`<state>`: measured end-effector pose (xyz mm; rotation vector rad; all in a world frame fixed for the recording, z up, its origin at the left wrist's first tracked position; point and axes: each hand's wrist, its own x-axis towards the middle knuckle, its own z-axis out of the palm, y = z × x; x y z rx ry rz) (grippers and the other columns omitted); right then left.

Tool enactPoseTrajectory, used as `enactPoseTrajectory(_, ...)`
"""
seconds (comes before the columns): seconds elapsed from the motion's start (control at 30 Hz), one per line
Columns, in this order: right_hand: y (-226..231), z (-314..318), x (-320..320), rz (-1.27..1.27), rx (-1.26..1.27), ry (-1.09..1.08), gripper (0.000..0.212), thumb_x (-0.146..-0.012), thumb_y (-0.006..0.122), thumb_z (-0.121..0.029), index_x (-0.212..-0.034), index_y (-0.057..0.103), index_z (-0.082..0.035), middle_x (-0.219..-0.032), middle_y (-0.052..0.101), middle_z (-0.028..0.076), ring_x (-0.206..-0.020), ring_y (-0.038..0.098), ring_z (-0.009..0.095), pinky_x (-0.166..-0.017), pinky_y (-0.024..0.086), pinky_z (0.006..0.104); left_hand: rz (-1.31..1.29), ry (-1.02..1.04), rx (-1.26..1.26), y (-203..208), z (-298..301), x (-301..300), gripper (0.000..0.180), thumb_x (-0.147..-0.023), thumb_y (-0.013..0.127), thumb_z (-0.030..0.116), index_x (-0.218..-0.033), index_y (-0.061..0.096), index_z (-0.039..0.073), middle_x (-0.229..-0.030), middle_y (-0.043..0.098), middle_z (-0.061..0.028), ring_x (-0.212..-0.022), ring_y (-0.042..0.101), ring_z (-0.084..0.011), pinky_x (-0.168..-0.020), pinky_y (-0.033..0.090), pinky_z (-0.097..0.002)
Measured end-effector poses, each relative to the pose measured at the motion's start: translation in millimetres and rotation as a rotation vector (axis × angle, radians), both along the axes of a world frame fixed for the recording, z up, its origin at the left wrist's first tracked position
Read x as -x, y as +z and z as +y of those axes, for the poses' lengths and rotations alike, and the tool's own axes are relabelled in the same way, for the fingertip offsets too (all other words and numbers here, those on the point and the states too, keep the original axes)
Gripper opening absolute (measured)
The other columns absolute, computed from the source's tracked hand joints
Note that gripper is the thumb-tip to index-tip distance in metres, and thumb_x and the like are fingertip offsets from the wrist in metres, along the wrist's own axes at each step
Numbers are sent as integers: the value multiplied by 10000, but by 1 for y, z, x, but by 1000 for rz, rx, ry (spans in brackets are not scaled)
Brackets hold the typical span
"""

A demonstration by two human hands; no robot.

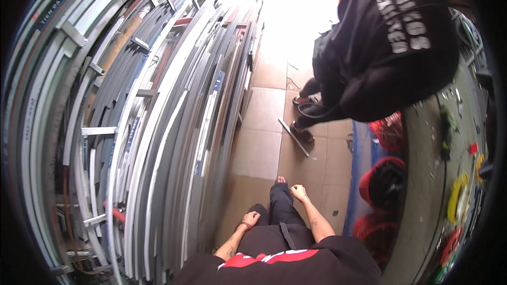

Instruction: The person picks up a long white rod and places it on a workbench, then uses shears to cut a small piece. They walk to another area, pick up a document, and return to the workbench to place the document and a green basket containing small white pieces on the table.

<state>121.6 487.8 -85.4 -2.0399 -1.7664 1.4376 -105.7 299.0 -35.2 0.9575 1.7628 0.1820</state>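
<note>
My left hand [250, 219] hangs by my left thigh, its fingers curled loosely in, and nothing shows in it. A dark band circles that wrist. Out in front of my right thigh is my right hand [299, 192], closed in a loose fist with nothing visible in it. Neither hand touches any object. Nearest to my left hand is the rack of long metal and plastic profiles [179, 126]. On the tiled floor ahead lies a short, pale bar [293, 136], close to the feet of another person [380, 58] in dark clothes.
Long grey and white profiles fill the left side, parted by short metal rack arms [99, 131]. A workbench [430, 163] runs along the right, with red tubs [369, 184] under it and a yellow coil [458, 198] on it. The tiled floor [259, 150] lies between.
</note>
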Motion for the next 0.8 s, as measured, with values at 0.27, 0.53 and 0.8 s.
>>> enactPoseTrajectory(0.27, -174, 149, -38, -281, 92, 84, 325, -740, 477, -222, -921, 633, -3, -971, 597, 224, -961, 569, 336, -849, 439, 392, 128, 45, -382, -137, 125, -17, 214, -832, 467, 291, -899, 628, 167, -913, 597, -94, -892, 531, -284, -804, 423, -379)
enactPoseTrajectory(0.53, -398, 220, -40, -594, 33, 160, 500, -799, 545, -288, -1194, 407, -14, -1246, 396, 136, -1196, 370, 282, -958, 322, 423, 253, 384, -439, -241, 178, -9, 171, -827, 486, 255, -876, 638, 195, -757, 626, -55, -735, 602, -245, -667, 465, -354)
enactPoseTrajectory(0.8, -509, 254, -46, -653, -75, 80, 499, -785, 581, -210, -1183, 361, -4, -1161, 426, 155, -1115, 441, 285, -907, 388, 391, 481, 418, -667, -261, 179, 5, 161, -836, 488, 187, -902, 617, 117, -819, 613, -121, -787, 577, -290, -723, 445, -370)
